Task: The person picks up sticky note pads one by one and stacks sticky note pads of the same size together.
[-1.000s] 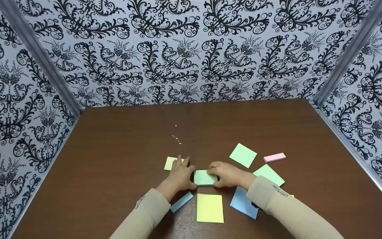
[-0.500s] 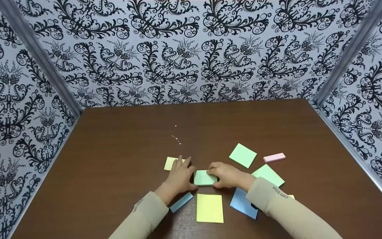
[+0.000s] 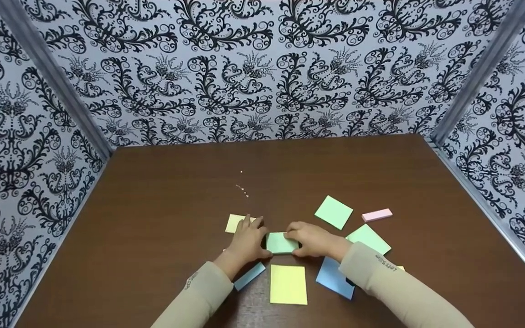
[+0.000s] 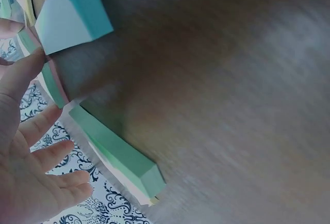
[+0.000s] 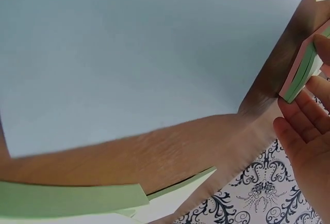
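A green sticky note pad (image 3: pixel 277 244) lies on the brown table between my two hands. My left hand (image 3: pixel 247 239) holds its left end; in the left wrist view the thumb and index finger (image 4: pixel 44 122) are at its corners, other fingers spread. From the other side my right hand (image 3: pixel 313 239) grips the right end between thumb and fingers. Both wrist views show a pink layer (image 5: pixel 294 72) beneath the green one. Behind the left fingers is a pale yellow pad (image 3: pixel 234 223), partly covered. A yellow pad (image 3: pixel 288 284) lies just in front of the held pad.
Near my left wrist is a narrow blue pad (image 3: pixel 249 276). A larger blue pad (image 3: pixel 334 279) lies partly under the right forearm. To the right are two green pads, one farther back (image 3: pixel 334 212) and one nearer (image 3: pixel 370 239), and a narrow pink pad (image 3: pixel 377 215). Patterned walls (image 3: pixel 262 68) enclose the table.
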The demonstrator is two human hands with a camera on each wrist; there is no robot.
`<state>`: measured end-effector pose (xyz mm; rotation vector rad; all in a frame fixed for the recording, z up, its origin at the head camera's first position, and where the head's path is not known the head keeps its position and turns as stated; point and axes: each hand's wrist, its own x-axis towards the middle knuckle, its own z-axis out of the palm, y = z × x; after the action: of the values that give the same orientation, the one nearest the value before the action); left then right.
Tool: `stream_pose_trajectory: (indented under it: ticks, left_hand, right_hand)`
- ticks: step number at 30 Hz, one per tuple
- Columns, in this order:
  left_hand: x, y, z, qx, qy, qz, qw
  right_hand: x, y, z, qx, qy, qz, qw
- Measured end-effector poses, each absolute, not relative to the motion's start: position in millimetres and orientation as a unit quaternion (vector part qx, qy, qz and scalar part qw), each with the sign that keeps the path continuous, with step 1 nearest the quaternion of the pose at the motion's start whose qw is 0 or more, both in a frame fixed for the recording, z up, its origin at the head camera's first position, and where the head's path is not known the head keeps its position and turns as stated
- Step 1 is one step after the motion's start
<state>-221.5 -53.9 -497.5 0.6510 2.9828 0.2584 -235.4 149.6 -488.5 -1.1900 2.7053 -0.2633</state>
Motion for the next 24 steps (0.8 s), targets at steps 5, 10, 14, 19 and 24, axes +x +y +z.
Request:
stream_pose_trajectory:
  ticks: [5,10,14,19,24]
  left_hand:
    - [-222.4,-53.6,-500.1,0.197,0.973,0.113,0.044]
    - [-222.7,-54.7,-499.9,0.192,0.971,0.130,0.053]
    - [-222.8,-55.2,-499.7,0.190,0.970,0.142,0.057]
    - [-221.4,-56.5,-500.9,0.194,0.969,0.143,0.054]
    - [-220.6,-56.6,-502.2,0.199,0.969,0.142,0.047]
  right_hand:
    - [-236.2,149.8,-487.0,-0.406,0.907,-0.071,0.084]
    - [-233.6,148.5,-488.4,-0.394,0.913,-0.066,0.086]
    - [-232.0,147.9,-489.7,-0.385,0.917,-0.060,0.085]
    - [-230.6,147.4,-489.7,-0.390,0.916,-0.057,0.076]
    - [-228.7,147.9,-491.0,-0.389,0.917,-0.064,0.064]
